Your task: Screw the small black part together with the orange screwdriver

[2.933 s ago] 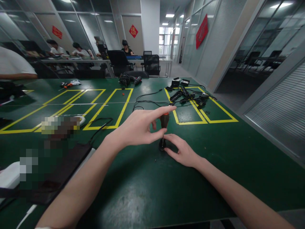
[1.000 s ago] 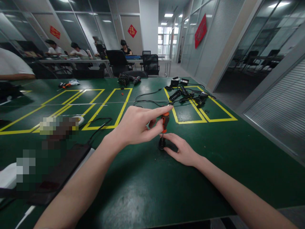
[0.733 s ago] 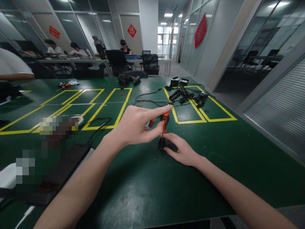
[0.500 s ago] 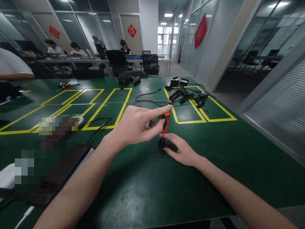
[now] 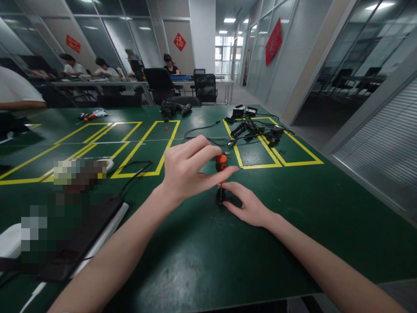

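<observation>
My left hand (image 5: 193, 171) grips the orange-and-black handle of a short screwdriver (image 5: 222, 162), with the thumb laid across the handle and the fingers curled on its far side. The screwdriver stands upright, its metal shaft running down to a small round black part (image 5: 220, 198) on the green table. Whether the tip sits in a screw is too small to tell. From the right, my right hand (image 5: 249, 204) pinches that black part between thumb and fingers. A tiny screw-like bit (image 5: 211, 218) lies in front of the part.
Black cables and parts (image 5: 250, 130) lie heaped inside yellow tape outlines at the far right. A coiled black cord (image 5: 169, 108) and a power tool (image 5: 185, 110) are at the table's back edge. To my left is a dark flat device (image 5: 87, 232), partly pixelated. People sit farther off.
My left thumb has swung to the right across the handle and the index finger has drawn back and bent. The screwdriver's top has shifted slightly left. My right hand stays put.
</observation>
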`<act>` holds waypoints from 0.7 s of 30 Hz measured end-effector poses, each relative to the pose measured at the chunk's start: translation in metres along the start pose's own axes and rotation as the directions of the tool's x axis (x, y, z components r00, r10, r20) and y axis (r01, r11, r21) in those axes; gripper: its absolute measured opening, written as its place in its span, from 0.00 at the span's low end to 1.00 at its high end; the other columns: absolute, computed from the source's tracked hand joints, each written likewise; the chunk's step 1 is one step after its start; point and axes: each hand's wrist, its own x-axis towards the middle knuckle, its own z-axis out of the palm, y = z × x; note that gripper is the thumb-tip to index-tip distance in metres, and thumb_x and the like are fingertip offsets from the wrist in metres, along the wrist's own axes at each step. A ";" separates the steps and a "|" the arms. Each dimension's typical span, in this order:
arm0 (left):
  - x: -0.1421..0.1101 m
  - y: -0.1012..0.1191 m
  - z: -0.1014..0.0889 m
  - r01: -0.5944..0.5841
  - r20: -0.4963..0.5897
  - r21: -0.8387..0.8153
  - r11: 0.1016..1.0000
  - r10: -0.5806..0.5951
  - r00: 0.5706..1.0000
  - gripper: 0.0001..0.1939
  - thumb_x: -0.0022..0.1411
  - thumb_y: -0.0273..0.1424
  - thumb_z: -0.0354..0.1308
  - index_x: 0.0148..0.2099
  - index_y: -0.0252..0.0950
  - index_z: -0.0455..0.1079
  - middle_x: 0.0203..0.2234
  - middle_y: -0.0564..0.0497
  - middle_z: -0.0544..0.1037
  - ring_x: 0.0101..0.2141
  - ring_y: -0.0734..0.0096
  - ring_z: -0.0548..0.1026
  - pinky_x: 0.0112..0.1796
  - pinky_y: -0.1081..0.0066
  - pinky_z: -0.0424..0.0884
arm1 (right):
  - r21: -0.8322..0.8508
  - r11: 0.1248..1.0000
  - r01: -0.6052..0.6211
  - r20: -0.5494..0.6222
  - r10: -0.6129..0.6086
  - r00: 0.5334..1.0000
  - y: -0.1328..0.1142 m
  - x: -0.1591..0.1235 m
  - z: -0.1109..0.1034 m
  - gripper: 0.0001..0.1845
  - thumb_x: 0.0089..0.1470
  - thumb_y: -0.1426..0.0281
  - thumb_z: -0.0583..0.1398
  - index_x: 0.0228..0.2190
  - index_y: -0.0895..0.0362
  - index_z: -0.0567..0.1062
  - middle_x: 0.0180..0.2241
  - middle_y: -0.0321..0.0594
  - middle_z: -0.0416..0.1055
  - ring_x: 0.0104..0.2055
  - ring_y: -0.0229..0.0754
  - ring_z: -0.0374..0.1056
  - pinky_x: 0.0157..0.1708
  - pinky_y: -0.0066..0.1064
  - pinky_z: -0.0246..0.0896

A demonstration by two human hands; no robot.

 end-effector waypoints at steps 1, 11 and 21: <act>-0.001 0.003 0.003 0.029 -0.012 -0.032 0.999 -0.029 1.000 0.11 0.62 0.38 0.67 0.36 0.37 0.70 0.28 0.53 0.75 0.26 0.75 0.70 0.27 0.72 0.64 | 0.002 1.000 0.000 -0.003 0.000 1.000 0.000 0.000 0.000 0.30 0.62 0.74 0.62 0.63 0.49 0.65 0.57 0.48 0.73 0.59 0.52 0.71 0.59 0.51 0.69; -0.003 0.020 0.017 0.473 0.327 -0.470 0.745 -0.351 0.878 0.10 0.68 0.31 0.58 0.41 0.39 0.58 0.27 0.59 0.68 0.25 0.79 0.67 0.27 0.75 0.63 | 0.000 1.000 -0.014 0.002 0.013 1.000 -0.005 0.002 0.000 0.31 0.62 0.75 0.62 0.64 0.49 0.64 0.60 0.48 0.71 0.62 0.53 0.69 0.62 0.53 0.67; 0.005 0.013 0.009 0.603 0.516 -0.564 0.563 -0.329 0.791 0.08 0.66 0.32 0.64 0.44 0.36 0.70 0.30 0.55 0.75 0.25 0.79 0.72 0.26 0.78 0.71 | -0.023 1.000 0.013 -0.340 -0.020 0.940 -0.020 0.007 0.004 0.16 0.62 0.70 0.65 0.51 0.49 0.77 0.53 0.47 0.75 0.57 0.53 0.73 0.57 0.51 0.71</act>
